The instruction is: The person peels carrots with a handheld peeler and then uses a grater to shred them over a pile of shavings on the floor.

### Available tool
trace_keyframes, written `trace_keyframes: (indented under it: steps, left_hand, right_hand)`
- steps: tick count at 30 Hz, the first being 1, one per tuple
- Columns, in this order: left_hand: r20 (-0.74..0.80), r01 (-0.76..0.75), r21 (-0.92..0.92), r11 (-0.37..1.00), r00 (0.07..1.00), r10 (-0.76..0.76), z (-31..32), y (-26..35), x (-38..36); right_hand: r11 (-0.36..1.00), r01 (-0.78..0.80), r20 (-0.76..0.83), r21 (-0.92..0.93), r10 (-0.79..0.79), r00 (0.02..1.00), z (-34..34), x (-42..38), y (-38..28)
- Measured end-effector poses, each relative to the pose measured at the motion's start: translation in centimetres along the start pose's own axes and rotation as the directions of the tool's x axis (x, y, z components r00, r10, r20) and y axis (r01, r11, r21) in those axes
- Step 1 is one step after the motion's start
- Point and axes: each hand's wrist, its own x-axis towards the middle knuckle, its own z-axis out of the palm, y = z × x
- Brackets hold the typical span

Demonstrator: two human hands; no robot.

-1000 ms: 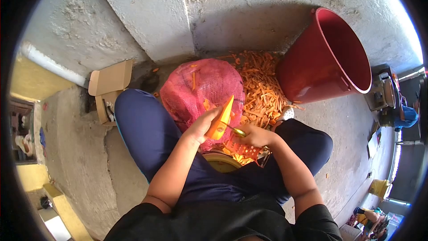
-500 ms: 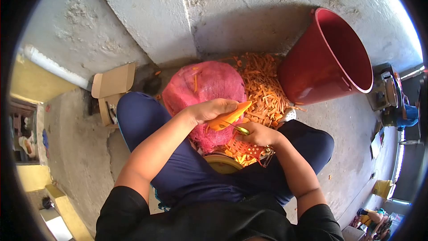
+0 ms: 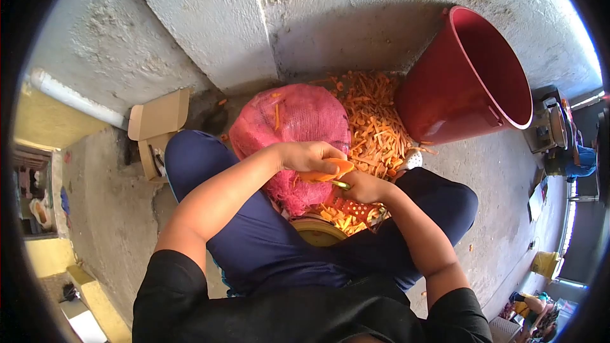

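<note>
My left hand [image 3: 311, 156] is closed around a peeled orange carrot [image 3: 340, 166], held above the lap. Just to the right, my right hand [image 3: 362, 187] grips a green-handled peeler [image 3: 342, 185] close under the carrot; its blade is mostly hidden. Beneath the hands, a red perforated basket [image 3: 353, 208] shows with orange pieces [image 3: 346, 221] around it. A round yellow tub [image 3: 318, 234] sits between the legs. Beyond my left hand stands a full pink mesh sack [image 3: 292, 114].
Orange peelings [image 3: 375, 133] are heaped on the floor beside the sack. A tall dark-red bucket [image 3: 438, 89] leans right of them, near the concrete wall [image 3: 343, 13]. An open cardboard box [image 3: 159, 117] lies at left. A person [image 3: 534, 310] is at far lower right.
The carrot has turned in my left hand, and the fingers now cover more of it. My right hand has moved slightly up and left, with the peeler nearer the carrot's underside.
</note>
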Motion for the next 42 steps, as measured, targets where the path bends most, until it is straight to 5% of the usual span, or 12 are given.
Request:
trace_keyframes:
  steps: [6, 11, 17, 21, 24, 27, 30, 31, 35, 37, 39, 42]
  left_hand:
    - [0.014, 0.087, -0.047, 0.995, 0.996, -0.087, -0.4, -0.1, 0.2]
    - [-0.036, -0.022, 0.032, 0.999, 0.999, 0.023, -0.9, -1.6, 0.8]
    - [-0.012, 0.023, 0.084, 0.996, 1.0, -0.022, -0.3, -1.0, 0.9]
    - [-0.033, -0.013, 0.131, 0.991, 0.999, 0.017, -0.1, -0.8, 1.1]
    - [-0.031, 0.011, -0.18, 0.984, 0.999, -0.017, -0.7, -1.4, 0.9]
    - [-0.092, -0.076, -0.148, 0.986, 0.994, 0.063, -1.1, -2.7, 1.5]
    - [0.01, -0.038, 0.433, 0.9, 0.999, 0.038, 0.2, -1.4, 1.8]
    - [0.015, -0.05, 0.442, 0.896, 0.999, 0.049, 0.3, -1.8, 1.9]
    - [0.006, 0.089, -0.147, 0.985, 0.996, -0.09, -0.5, -2.1, 1.5]
    - [-0.03, -0.001, 0.178, 0.984, 1.0, 0.006, -0.1, -2.1, 1.8]
    - [-0.016, -0.051, 0.575, 0.817, 0.997, 0.074, 0.7, -1.4, 2.1]
    - [-0.077, -0.078, 0.535, 0.841, 0.987, 0.14, 0.8, -2.4, 2.1]
  right_hand:
    - [0.999, 0.008, -0.121, -0.034, -0.012, 0.993, 1.4, 1.3, 2.5]
    - [0.992, -0.045, -0.164, -0.115, 0.026, 0.986, 1.2, 1.7, 2.4]
    - [0.97, -0.214, -0.059, -0.116, 0.208, 0.976, 0.6, 1.5, 1.0]
    - [0.968, -0.186, -0.066, -0.166, 0.178, 0.982, 0.8, 1.8, 1.9]
    - [0.983, -0.098, -0.122, -0.157, 0.079, 0.989, 1.2, 1.8, 2.4]
    - [0.988, -0.058, -0.136, -0.14, 0.039, 0.99, 1.1, 1.9, 2.9]
    - [0.977, -0.072, -0.08, -0.199, 0.057, 0.995, 0.9, 2.1, 3.1]
    - [0.981, -0.058, -0.093, -0.187, 0.041, 0.995, 1.3, 2.2, 3.6]
    - [0.979, -0.121, -0.108, -0.164, 0.104, 0.989, 1.6, 2.4, 3.9]
    - [0.993, -0.007, -0.11, -0.117, -0.006, 0.994, 1.4, 2.4, 4.1]
    - [0.994, 0.074, -0.109, -0.078, -0.082, 0.991, 1.2, 2.3, 3.9]
    - [0.989, 0.079, -0.103, -0.124, -0.092, 0.99, 1.2, 2.5, 4.4]
